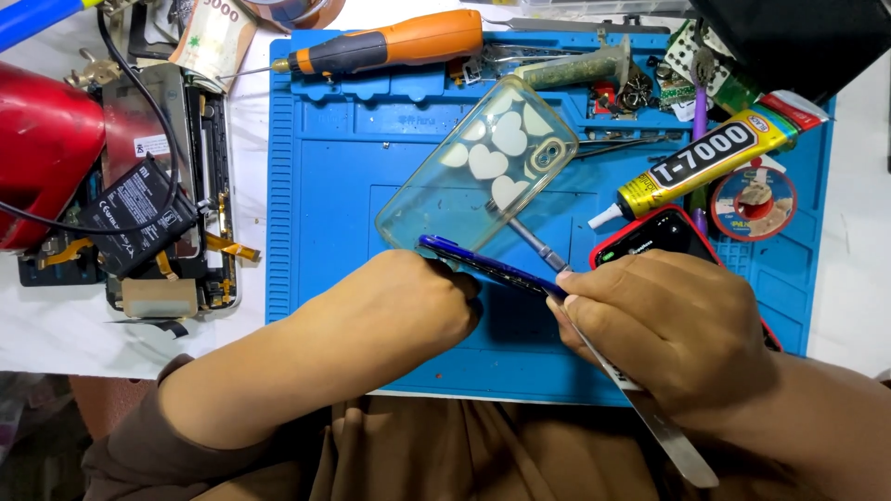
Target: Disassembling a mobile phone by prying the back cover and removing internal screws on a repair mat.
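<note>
A blue repair mat (325,186) fills the middle of the frame. At lower centre, the left hand (408,301) is closed around a dark blue phone (483,266) held on edge, while the right hand (668,325) is clamped on a thin metal pry blade (668,431) meeting the phone's right end. A clear heart-patterned case (478,176) lies just above, with an opened phone (162,186) at the left of the frame.

Both forearms reach in from the near edge; the left hand (408,301) is curled into a fist, the right hand (668,320) is clenched, knuckles up.
</note>
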